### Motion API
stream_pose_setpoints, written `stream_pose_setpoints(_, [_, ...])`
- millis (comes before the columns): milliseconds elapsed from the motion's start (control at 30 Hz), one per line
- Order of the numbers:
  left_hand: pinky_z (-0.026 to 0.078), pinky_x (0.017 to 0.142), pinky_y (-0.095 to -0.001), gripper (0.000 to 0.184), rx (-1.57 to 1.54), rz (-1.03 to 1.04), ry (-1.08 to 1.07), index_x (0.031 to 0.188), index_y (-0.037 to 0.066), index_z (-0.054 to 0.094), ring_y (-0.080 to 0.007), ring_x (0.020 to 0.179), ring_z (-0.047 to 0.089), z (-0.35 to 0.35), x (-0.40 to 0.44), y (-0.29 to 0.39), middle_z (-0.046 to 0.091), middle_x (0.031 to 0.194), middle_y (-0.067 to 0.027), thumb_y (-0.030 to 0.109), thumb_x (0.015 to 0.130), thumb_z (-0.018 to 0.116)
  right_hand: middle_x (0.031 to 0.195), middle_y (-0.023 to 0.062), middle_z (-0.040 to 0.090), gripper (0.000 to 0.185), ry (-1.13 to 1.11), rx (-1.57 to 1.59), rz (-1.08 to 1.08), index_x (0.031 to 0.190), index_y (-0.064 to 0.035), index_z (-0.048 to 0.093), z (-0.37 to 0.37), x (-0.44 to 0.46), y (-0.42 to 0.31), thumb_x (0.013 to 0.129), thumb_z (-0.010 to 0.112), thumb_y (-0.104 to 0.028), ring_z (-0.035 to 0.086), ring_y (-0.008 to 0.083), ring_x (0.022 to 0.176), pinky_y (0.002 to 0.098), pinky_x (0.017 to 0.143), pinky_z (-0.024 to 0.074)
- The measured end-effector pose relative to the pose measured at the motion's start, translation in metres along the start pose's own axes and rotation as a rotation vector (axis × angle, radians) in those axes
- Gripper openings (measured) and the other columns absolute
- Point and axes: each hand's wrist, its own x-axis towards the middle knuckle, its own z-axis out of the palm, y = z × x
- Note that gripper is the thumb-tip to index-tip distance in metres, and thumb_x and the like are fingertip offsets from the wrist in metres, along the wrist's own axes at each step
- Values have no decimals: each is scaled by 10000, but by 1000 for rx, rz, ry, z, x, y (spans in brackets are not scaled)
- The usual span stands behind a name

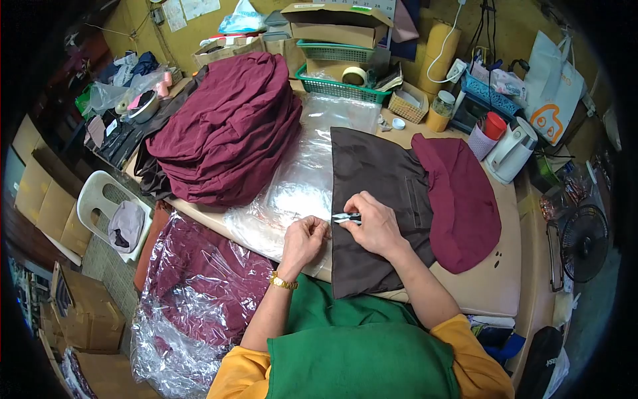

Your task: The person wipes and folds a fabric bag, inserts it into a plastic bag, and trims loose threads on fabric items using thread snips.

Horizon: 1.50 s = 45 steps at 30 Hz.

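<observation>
A dark brown cloth piece [372, 159] with a stitched pocket slit lies flat on the table, and a maroon cloth part [462, 199] spreads from its right side. My right hand [375, 223] rests over the brown cloth, its fingers closed round small thread snips [343, 217]. The blades point left at the cloth's left edge. Just left of that edge, my left hand [306, 241] is closed in a pinch; what lies between its fingertips is too small to make out. Beneath it are clear plastic bags [299, 179].
A tall pile of maroon garments [226, 126] stands at the table's left. Plastic-wrapped maroon garments [206, 286] lie below the front edge. Green baskets [339, 86], a tape roll [354, 76], a jar [440, 110] and a white kettle [510, 149] line the back and right.
</observation>
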Motion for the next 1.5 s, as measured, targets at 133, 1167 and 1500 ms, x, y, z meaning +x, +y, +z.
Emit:
stream_pose_setpoints(133, [473,577,-351,209,188,79,64,807,-4,663,-200,560,608,0,-3,9,652,642,-109,168,921,626,904,86,576,296,-52,-83,-116,951,-82,531,3,-2,-5,749,747,-100,642,321,826,445,731,492])
stream_pose_setpoints(1167, [461,592,-225,175,-232,-46,-331,861,9,616,-48,665,556,3,-25,9,614,696,4,143,973,623,914,14,671,240,-85,398,-81,1144,-15,642,1,61,76,955,633,-162,601,101,858,270,809,489])
stream_pose_setpoints(1500, [465,594,-264,179,277,-68,-83,850,-29,673,-82,624,551,-47,-35,25,633,678,-20,141,900,687,712,100,637,189,-119,392,20,868,29,604,19,7,53,921,668,-141,551,119,661,313,634,453])
